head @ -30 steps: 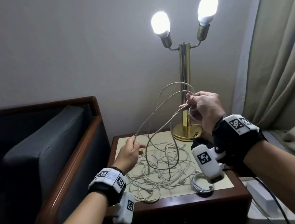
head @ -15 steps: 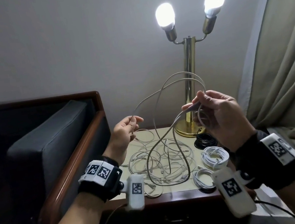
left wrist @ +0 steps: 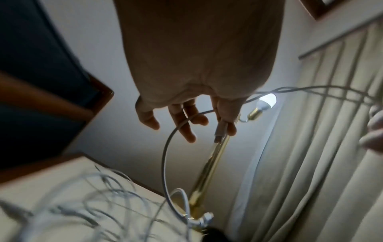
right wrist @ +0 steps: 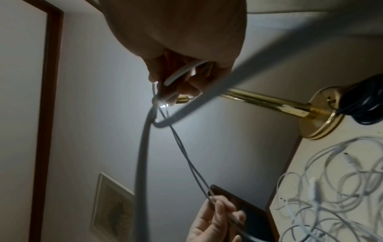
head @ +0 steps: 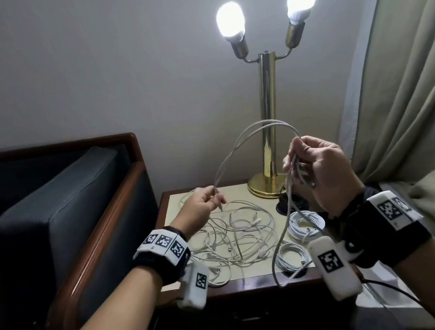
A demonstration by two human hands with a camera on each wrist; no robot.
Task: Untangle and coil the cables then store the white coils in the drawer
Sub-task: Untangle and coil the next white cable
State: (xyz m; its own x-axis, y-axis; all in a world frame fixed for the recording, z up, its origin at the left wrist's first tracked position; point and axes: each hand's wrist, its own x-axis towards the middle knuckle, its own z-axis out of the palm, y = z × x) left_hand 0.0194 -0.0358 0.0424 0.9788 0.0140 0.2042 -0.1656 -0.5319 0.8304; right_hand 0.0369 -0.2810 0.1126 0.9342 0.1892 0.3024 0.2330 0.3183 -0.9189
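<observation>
A dark blue upholstered armchair with a polished wooden frame (head: 56,220) fills the left of the head view, and heavy beige pleated curtains (head: 413,103) hang along the right. Between them stands a dark wooden nightstand with a cream top (head: 172,205), and its drawer front (head: 245,318) below is in shadow. At the back of the top rises a tall brass two-bulb table lamp (head: 271,115), both bulbs lit.

On the cream surface lies a loose tangle of thin white cables (head: 239,236), spread over most of the middle. To its right are two finished white cable coils (head: 305,222), one nearer the lamp and one at the front edge, and a black coiled cable (head: 291,202) sits just beside the lamp base.

A single long white cable (head: 261,125) is lifted clear of the pile, arching between the hands with a long loop drooping past the front edge of the table.

The right hand (head: 324,173) is raised in front of the lamp stem, fingers curled round gathered loops of this cable. The left hand (head: 200,206) hovers lower, over the tangle, thumb and forefinger pinching the cable near its plug end (left wrist: 219,132) while the other fingers (left wrist: 186,129) spread loosely.
</observation>
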